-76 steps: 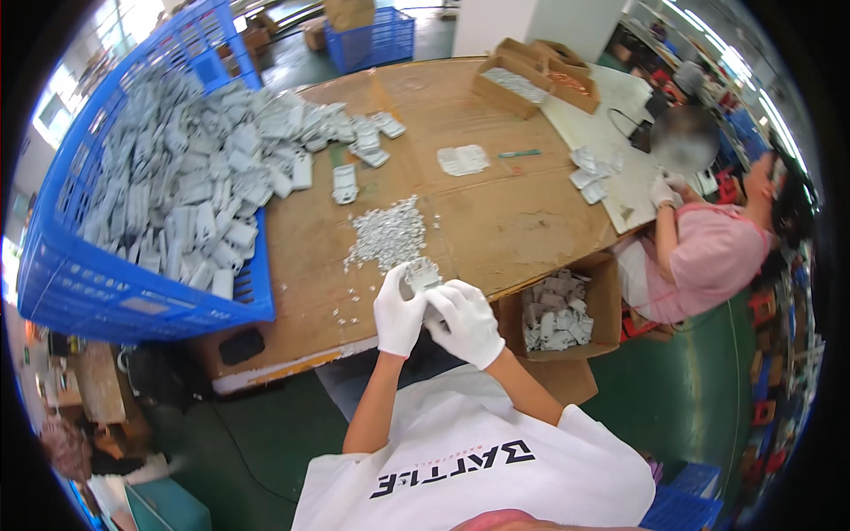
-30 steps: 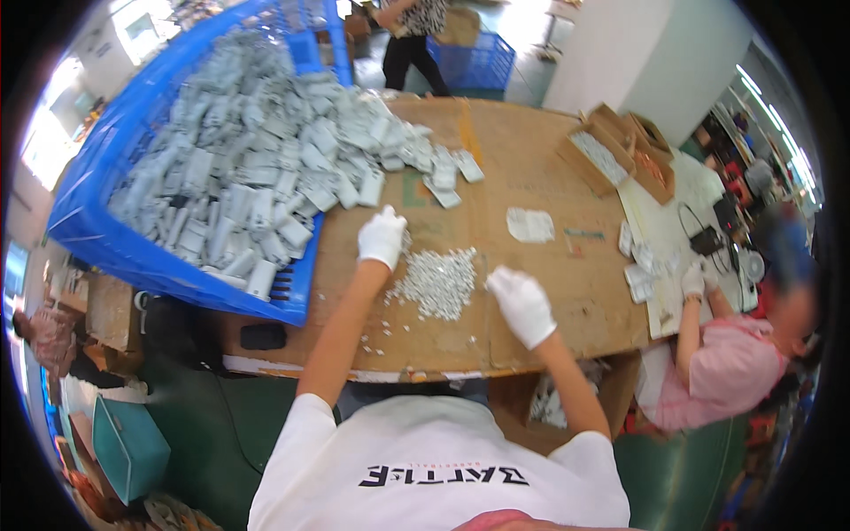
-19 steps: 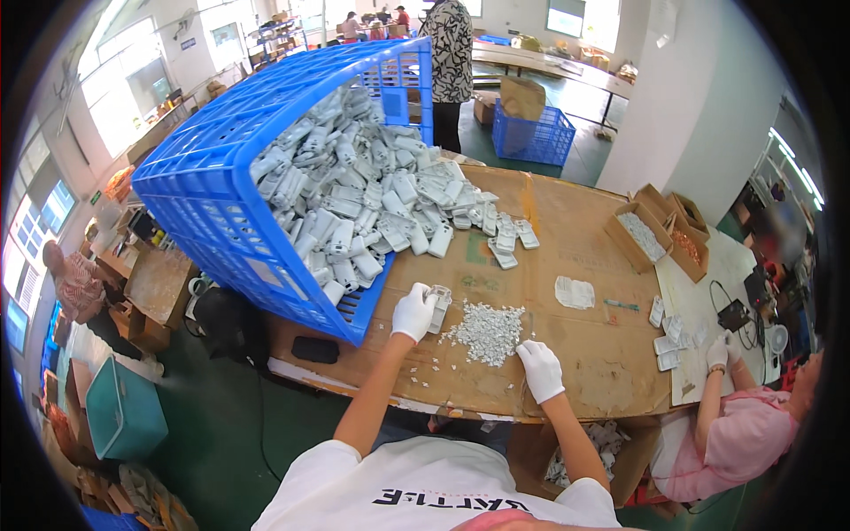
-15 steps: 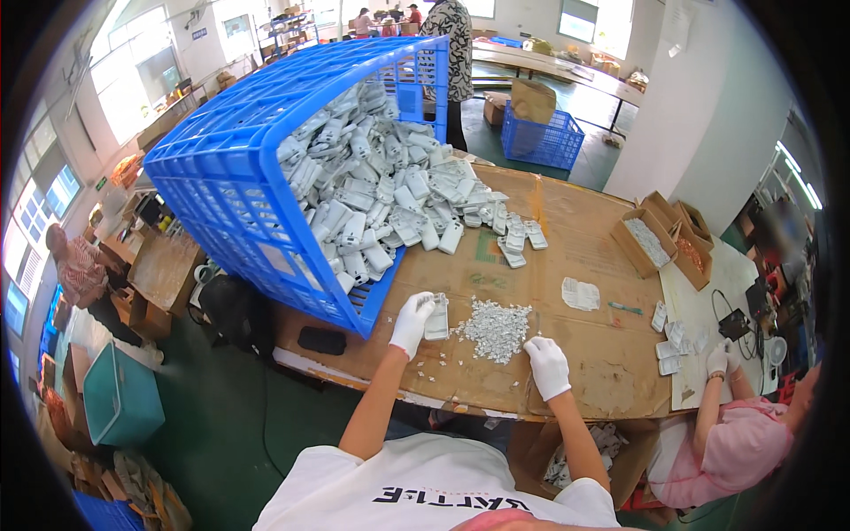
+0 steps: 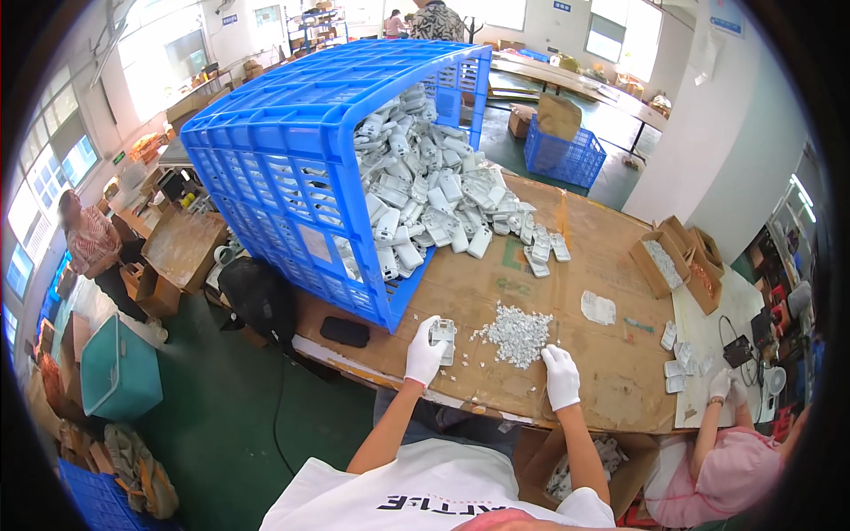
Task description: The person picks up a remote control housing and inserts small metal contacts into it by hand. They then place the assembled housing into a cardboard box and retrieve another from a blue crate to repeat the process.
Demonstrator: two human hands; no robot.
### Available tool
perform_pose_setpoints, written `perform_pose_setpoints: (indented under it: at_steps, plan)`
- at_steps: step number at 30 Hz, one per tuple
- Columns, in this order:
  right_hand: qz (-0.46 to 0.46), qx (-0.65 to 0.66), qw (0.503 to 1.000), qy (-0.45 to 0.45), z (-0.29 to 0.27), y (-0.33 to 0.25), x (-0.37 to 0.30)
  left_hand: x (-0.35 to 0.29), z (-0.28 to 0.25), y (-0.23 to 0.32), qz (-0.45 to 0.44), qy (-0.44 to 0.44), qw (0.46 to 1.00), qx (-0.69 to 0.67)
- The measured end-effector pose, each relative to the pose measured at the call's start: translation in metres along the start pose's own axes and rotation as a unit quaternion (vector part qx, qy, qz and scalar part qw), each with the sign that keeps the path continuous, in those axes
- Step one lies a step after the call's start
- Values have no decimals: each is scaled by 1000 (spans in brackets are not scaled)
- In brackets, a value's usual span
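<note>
My left hand point(image 5: 426, 353), in a white glove, grips a small white plastic housing point(image 5: 445, 343) with its hollow, ribbed side up, just left of a heap of tiny white plastic parts point(image 5: 517, 335). At the heap's right edge is my right hand point(image 5: 561, 378), also gloved. Its fingertips are drawn together, and whatever they pinch is too small to make out. Beyond the heap, a big blue crate point(image 5: 332, 124) lies tipped on its side, and many white housings point(image 5: 438, 190) spill out of it onto the cardboard-covered table point(image 5: 611, 372).
A black pouch-like object point(image 5: 344, 332) lies near the table's left front edge. Small cartons point(image 5: 660, 264) stand at the far right. At right, a co-worker's gloved hands point(image 5: 728, 387) are beside several white housings point(image 5: 680, 365). An open carton point(image 5: 540, 465) sits below the front edge.
The whole view has shifted, so the table appears farther right. My left hand has come slightly nearer me with the housing. My right hand stays at the heap's edge.
</note>
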State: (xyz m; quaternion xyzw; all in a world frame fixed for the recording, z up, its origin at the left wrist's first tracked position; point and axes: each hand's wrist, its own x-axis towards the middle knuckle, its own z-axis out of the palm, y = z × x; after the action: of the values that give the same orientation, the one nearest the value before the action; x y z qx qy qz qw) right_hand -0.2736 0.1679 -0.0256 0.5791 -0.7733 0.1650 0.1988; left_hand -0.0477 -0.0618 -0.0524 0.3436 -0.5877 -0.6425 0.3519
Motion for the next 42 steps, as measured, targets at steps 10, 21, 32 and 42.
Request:
perform_pose_setpoints:
  at_steps: [10,21,32,42]
  plan:
    - [149,114,982,18,-4,4,14,2,9,13,69,54,978,188]
    - [140,-52,989,-21,11,-2,-14,2,0,-5,-24,-32,999,4]
    - [199,365,904,104,-51,-57,80,4,32,99,105,-29,983,150]
    - [114,280,941,154,-57,-121,97,-56,66,121,166,-22,964,208]
